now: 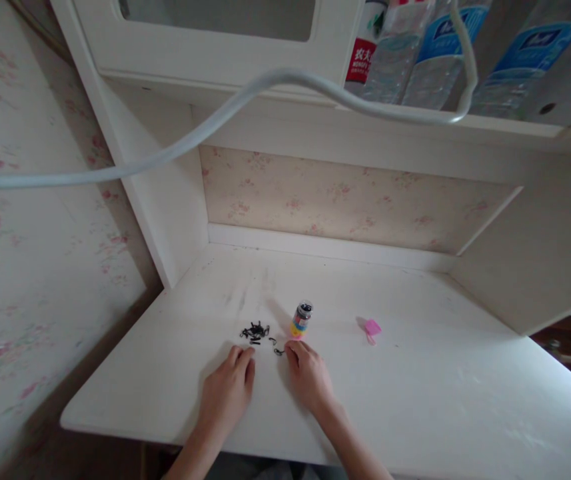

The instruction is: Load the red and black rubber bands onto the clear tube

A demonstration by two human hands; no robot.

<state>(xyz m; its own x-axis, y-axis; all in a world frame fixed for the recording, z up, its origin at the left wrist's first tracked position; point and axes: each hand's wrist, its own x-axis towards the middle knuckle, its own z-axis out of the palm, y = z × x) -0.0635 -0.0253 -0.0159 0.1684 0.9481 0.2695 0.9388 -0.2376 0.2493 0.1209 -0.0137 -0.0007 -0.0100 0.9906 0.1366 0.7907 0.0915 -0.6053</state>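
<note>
A small pile of thin black looped pieces [255, 331], perhaps hair ties, lies on the white desk [415, 387]. My left hand [228, 387] rests just in front of this pile, its fingers curled together; what they hold, if anything, is hidden. With its fingers pinched, my right hand [311, 379] is at the end of a single black looped piece [278, 352], which seems to be in its fingertips. Just behind that hand stands a small clear jar [302, 319], uncapped, with a yellow and blue label and dark contents. Another loose black piece lies between the pile and my right hand.
A pink object [372, 327] with a small loop lies to the right of the jar. A thick white cable [285, 78] crosses the upper view in front of the shelf. Plastic bottles [432, 57] stand on the shelf. A side panel [135, 167] bounds the desk's left.
</note>
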